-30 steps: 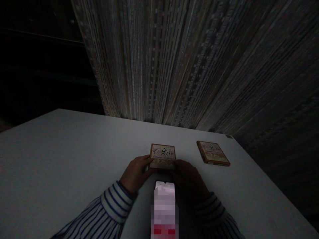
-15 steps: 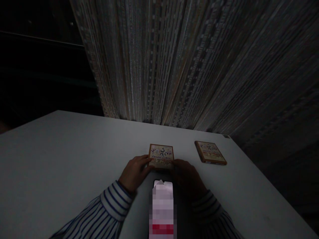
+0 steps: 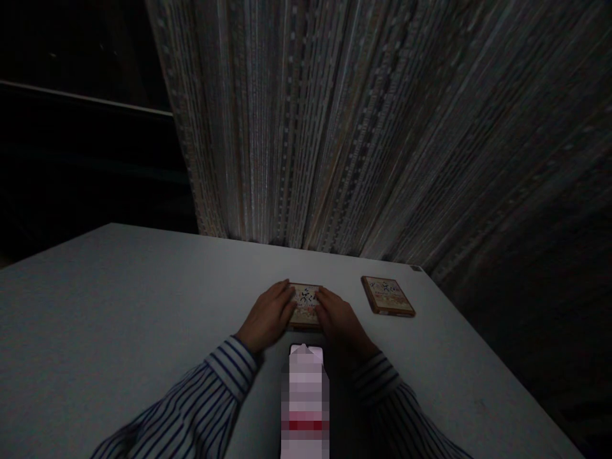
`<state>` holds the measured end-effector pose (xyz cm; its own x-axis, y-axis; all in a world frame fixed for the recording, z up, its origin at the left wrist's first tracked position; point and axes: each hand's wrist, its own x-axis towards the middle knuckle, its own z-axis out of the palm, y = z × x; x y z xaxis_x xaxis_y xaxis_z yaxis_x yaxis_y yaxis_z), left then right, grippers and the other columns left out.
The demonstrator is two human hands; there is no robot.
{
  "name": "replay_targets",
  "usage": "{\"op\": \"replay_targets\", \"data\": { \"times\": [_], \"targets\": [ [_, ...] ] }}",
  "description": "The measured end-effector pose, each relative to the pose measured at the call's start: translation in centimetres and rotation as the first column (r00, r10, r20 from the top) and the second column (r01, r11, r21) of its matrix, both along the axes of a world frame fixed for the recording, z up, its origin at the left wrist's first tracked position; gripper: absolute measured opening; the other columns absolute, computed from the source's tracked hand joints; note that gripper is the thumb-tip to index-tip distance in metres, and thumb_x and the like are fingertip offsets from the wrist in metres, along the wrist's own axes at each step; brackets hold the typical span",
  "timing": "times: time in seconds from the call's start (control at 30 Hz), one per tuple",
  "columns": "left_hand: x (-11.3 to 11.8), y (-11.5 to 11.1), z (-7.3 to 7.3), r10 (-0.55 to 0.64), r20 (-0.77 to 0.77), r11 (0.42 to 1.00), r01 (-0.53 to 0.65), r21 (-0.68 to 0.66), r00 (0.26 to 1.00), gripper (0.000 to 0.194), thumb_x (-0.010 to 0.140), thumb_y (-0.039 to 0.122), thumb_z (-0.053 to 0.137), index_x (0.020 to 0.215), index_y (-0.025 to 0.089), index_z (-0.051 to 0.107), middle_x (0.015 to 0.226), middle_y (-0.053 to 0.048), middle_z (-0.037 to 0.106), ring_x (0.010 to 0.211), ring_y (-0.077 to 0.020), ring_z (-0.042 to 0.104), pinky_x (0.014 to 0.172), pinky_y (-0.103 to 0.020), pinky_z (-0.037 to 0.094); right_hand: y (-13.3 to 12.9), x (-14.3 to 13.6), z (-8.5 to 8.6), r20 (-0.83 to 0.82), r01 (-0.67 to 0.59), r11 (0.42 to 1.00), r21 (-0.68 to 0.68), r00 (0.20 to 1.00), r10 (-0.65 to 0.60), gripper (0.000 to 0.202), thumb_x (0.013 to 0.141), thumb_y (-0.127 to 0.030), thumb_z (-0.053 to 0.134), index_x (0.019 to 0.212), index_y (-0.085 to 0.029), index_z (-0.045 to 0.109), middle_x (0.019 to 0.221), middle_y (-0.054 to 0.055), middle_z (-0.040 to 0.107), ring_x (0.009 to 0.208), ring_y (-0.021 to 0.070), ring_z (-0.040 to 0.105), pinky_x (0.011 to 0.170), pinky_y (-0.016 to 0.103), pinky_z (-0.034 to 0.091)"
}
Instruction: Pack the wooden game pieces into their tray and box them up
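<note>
A flat square Chinese chess box [image 3: 305, 310] lies on the white table in front of me, its printed lid facing up. My left hand [image 3: 268, 317] grips its left side, fingers over the edge and onto the lid. From the right, my right hand [image 3: 342, 319] holds the opposite side the same way, fingertips on the lid. Just below the box lies a phone [image 3: 306, 395] with a lit, blurred-out screen, between my two forearms. To the right sits a second, similar box [image 3: 387, 296], slightly turned, with neither hand touching it.
The white table [image 3: 143, 306] reaches back to a striped string curtain [image 3: 287, 127]. A small dark patch [image 3: 416, 268] marks the table's far right corner. Behind on the left it is very dark.
Both hands have moved further up the box's sides, and their fingers now cover more of the lid. The view has shifted slightly; the second box stays on the table.
</note>
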<state>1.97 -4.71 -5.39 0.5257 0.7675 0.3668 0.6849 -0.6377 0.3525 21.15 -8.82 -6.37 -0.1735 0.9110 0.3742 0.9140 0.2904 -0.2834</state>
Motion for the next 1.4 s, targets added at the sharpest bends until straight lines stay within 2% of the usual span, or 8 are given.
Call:
{"op": "replay_targets", "data": {
  "times": [0.1, 0.23, 0.37, 0.7, 0.9, 1.03, 1.17, 1.4],
  "targets": [
    [0.9, 0.6, 0.4, -0.027, -0.092, 0.998, 0.022, -0.055, 0.995, 0.041, 0.091, 0.027, 0.037, 0.126, 0.008, 0.05, 0.141, -0.018, 0.042, 0.132, -0.0264, 0.036, 0.108, -0.043, 0.031, 1.1, -1.1, 1.2, 0.065, -0.045, 0.997, -0.063, 0.997, 0.049, 0.041, 0.09, -0.021, 0.036, 0.127, -0.009, 0.051, 0.135, 0.015, 0.049, 0.126, 0.0204, 0.042, 0.104, 0.038, 0.036],
    [1.6, 0.9, 0.4, -0.021, -0.143, 0.992, 0.003, -0.126, 0.99, 0.046, 0.093, 0.03, 0.032, 0.131, 0.008, 0.044, 0.142, -0.018, 0.038, 0.134, -0.0286, 0.03, 0.106, -0.049, 0.03, 1.8, -2.1, 1.7, 0.12, 0.013, 0.991, -0.135, 0.993, 0.003, 0.042, 0.089, -0.018, 0.036, 0.128, -0.008, 0.049, 0.137, 0.015, 0.047, 0.128, 0.0217, 0.041, 0.105, 0.04, 0.034],
    [1.5, 0.9, 0.2, -0.018, -0.162, 0.987, -0.009, -0.162, 0.987, 0.048, 0.093, 0.033, 0.03, 0.133, 0.01, 0.042, 0.143, -0.017, 0.037, 0.136, -0.0284, 0.027, 0.107, -0.052, 0.027, 1.8, -2.2, 1.4, 0.139, 0.044, 0.986, -0.162, 0.99, -0.021, 0.043, 0.089, -0.018, 0.035, 0.129, -0.009, 0.048, 0.138, 0.016, 0.045, 0.13, 0.0237, 0.038, 0.104, 0.044, 0.033],
    [1.3, 1.2, -0.7, -0.014, -0.146, 0.98, -0.016, -0.2, 0.989, 0.049, 0.092, 0.034, 0.03, 0.136, 0.014, 0.039, 0.146, -0.015, 0.033, 0.137, -0.0263, 0.023, 0.106, -0.053, 0.027, 2.1, -1.7, -0.2, 0.097, 0.049, 0.993, -0.11, 0.995, -0.038, 0.043, 0.089, -0.019, 0.035, 0.129, -0.009, 0.049, 0.138, 0.014, 0.046, 0.131, 0.0221, 0.037, 0.104, 0.04, 0.036],
    [1.2, 1.2, -1.0, -0.019, -0.17, 0.98, -0.015, -0.199, 0.985, 0.051, 0.092, 0.034, 0.031, 0.138, 0.014, 0.036, 0.148, -0.014, 0.03, 0.138, -0.026, 0.021, 0.107, -0.053, 0.024, 2.0, -1.6, -0.3, 0.097, 0.051, 0.992, -0.111, 0.994, -0.04, 0.043, 0.09, -0.021, 0.035, 0.13, -0.01, 0.048, 0.139, 0.013, 0.045, 0.132, 0.0237, 0.035, 0.105, 0.042, 0.034],
    [1.0, 1.2, -0.9, -0.011, -0.164, 0.984, -0.019, -0.179, 0.986, 0.047, 0.092, 0.035, 0.032, 0.135, 0.018, 0.041, 0.147, -0.013, 0.031, 0.138, -0.0263, 0.023, 0.106, -0.054, 0.025, 1.8, -1.5, -0.2, 0.095, 0.055, 0.989, -0.134, 0.995, -0.042, 0.044, 0.09, -0.021, 0.035, 0.131, -0.01, 0.047, 0.141, 0.014, 0.042, 0.132, 0.0245, 0.033, 0.105, 0.044, 0.033],
    [1.0, 0.9, -0.9, 0.009, -0.146, 0.987, -0.032, -0.155, 0.989, 0.044, 0.092, 0.035, 0.033, 0.132, 0.021, 0.046, 0.147, -0.012, 0.034, 0.137, -0.0265, 0.025, 0.106, -0.053, 0.027, 1.3, -1.1, -0.1, 0.091, 0.074, 0.985, -0.154, 0.994, -0.061, 0.045, 0.091, -0.021, 0.033, 0.132, -0.007, 0.045, 0.141, 0.015, 0.041, 0.132, 0.024, 0.035, 0.105, 0.042, 0.034],
    [0.8, 0.7, -1.5, 0.126, 0.006, 0.989, -0.125, -0.074, 0.992, 0.043, 0.092, 0.033, 0.035, 0.124, 0.01, 0.052, 0.135, -0.018, 0.048, 0.125, -0.0246, 0.046, 0.103, -0.04, 0.036, -0.2, -0.6, 0.5, 0.101, 0.17, 0.979, -0.117, 0.982, -0.158, 0.043, 0.091, -0.021, 0.032, 0.128, -0.009, 0.051, 0.132, 0.016, 0.052, 0.123, 0.0227, 0.046, 0.101, 0.038, 0.038]
  ]
}}
